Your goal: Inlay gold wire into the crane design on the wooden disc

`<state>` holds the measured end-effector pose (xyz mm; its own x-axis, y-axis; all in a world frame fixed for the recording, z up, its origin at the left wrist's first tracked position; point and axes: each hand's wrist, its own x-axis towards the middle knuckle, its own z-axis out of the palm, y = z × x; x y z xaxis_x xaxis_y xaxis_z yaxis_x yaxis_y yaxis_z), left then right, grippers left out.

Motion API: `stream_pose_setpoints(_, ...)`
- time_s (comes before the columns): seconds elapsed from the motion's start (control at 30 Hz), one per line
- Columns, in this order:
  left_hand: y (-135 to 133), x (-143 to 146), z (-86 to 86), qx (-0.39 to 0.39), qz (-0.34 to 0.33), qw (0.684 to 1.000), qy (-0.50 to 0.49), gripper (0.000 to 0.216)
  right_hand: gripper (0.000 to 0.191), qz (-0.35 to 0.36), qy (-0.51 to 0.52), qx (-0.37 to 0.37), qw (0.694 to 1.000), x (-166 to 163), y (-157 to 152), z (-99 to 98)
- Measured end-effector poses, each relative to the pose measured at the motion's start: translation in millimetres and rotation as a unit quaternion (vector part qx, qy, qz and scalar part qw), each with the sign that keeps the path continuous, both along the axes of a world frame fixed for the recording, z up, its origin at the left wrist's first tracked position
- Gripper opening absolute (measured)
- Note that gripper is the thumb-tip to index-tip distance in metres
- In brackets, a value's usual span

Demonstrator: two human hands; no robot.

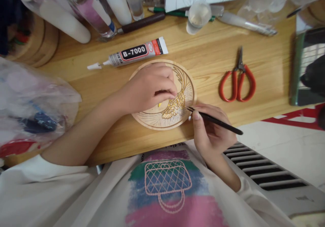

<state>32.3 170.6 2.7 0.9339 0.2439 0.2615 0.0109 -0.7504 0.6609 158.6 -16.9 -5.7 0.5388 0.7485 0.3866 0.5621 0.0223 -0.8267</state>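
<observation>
A round wooden disc (149,118) with a carved bird pattern lies on the wooden table (203,57). Gold wire pieces (175,106) fill part of the pattern. My left hand (149,88) rests on the disc with fingers curled, pressing a small gold piece against the pattern. My right hand (210,132) is closed on black tweezers (215,120), whose tips touch the disc's right edge near the gold work.
A B-7000 glue tube (132,55) lies just behind the disc. Red-handled scissors (238,79) lie to the right. Bottles and tubes (101,6) crowd the back, a small clear cup (198,17) too. A plastic bag (30,108) sits at left.
</observation>
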Motion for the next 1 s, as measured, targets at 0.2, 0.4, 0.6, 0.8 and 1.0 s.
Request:
stream_pose_setpoints(0.2,-0.2,1.3,-0.6,-0.002,0.007,1.000,0.022,0.024,0.025,0.008,0.003,0.001,1.000,0.1,-0.4,0.4)
stream_pose_setpoints(0.4,-0.1,1.4,-0.1,0.004,0.005,1.000,0.013,0.025,0.024,0.016,-0.002,0.008,1.000,0.7,-0.7,-0.5)
stream_pose_setpoints(0.6,1.5,1.0,-1.4,0.006,-0.002,1.000,0.011,0.023,0.020,0.053,-0.017,-0.019,0.998,0.9,0.7,2.2)
stream_pose_setpoints(0.8,0.5,0.0,-0.7,-0.004,-0.001,1.000,0.009,0.020,0.022,0.069,-0.023,-0.033,0.997,1.5,1.4,4.1)
stream_pose_setpoints(1.0,-0.4,-0.6,2.2,-0.011,0.001,1.000,0.016,0.021,0.023,0.071,-0.030,-0.036,0.996,1.6,1.2,3.4)
